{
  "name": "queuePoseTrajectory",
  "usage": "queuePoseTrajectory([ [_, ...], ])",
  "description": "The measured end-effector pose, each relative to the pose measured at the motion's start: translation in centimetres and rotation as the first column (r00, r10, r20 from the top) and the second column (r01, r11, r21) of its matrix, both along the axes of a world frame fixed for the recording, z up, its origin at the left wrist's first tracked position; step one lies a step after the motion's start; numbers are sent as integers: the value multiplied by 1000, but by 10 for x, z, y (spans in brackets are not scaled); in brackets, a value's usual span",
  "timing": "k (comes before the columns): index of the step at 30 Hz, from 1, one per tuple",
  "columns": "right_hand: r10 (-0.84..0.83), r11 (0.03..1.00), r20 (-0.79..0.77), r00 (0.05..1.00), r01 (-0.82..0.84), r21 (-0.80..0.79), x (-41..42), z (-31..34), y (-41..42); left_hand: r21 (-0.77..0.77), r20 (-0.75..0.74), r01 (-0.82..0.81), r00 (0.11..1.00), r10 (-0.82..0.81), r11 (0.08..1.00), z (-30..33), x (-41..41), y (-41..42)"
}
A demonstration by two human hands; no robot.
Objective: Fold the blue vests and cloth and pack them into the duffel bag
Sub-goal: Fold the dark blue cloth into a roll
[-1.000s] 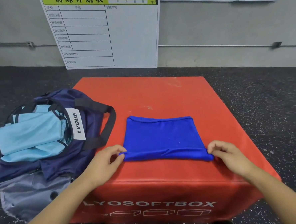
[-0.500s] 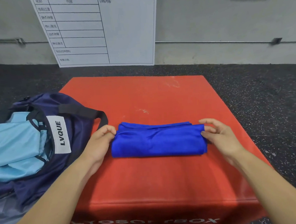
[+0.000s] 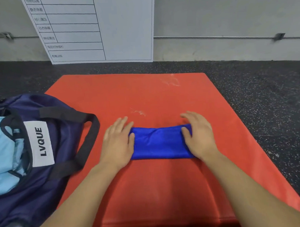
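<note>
Second fold's done: the blue cloth (image 3: 160, 143) is now a narrow band on the red box (image 3: 162, 95). My left hand (image 3: 117, 143) and right hand (image 3: 199, 136) press flat on its ends; duffel bag (image 3: 59, 136) next.

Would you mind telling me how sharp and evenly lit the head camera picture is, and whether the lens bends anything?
Head view: soft, even light with faint shadows under the hands; a mild sheen on the red box near its front edge; the folded blue cloth is reasonably sharp, the whiteboard text slightly soft; wide-angle distortion bows the wall pipe and box edges.
</note>
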State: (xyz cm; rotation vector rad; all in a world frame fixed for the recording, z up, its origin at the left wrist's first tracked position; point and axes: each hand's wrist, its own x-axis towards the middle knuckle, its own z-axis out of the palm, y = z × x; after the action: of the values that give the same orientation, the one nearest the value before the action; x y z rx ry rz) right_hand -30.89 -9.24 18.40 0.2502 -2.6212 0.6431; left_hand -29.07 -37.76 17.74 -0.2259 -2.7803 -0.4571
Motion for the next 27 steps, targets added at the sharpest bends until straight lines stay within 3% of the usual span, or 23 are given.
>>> queuePoseTrajectory([
  [2,258,952,130,957,-275,133,1,-7,-22,-122,11,86,996,-86,989,-8,11,23],
  [5,323,873,335,885,-416,256,6,-21,-37,-234,117,100,990,-74,967,-20,18,32],
  [12,145,903,422,895,-295,314,11,-16,-10,-255,244,23,969,41,967,-11,13,-10],
  [17,-22,913,456,890,-169,372,26,-7,1,-261,196,-33,977,87,965,-3,26,-28],
  [22,-152,897,504,850,-95,431,55,6,-17,-283,61,49,998,-32,958,13,50,-17],
  [25,-210,849,540,815,-121,513,81,18,-28,-295,103,114,991,-87,949,16,68,-5],
  [27,-229,787,485,844,-133,602,97,26,-30,-286,173,154,979,-107,946,15,80,1],
])
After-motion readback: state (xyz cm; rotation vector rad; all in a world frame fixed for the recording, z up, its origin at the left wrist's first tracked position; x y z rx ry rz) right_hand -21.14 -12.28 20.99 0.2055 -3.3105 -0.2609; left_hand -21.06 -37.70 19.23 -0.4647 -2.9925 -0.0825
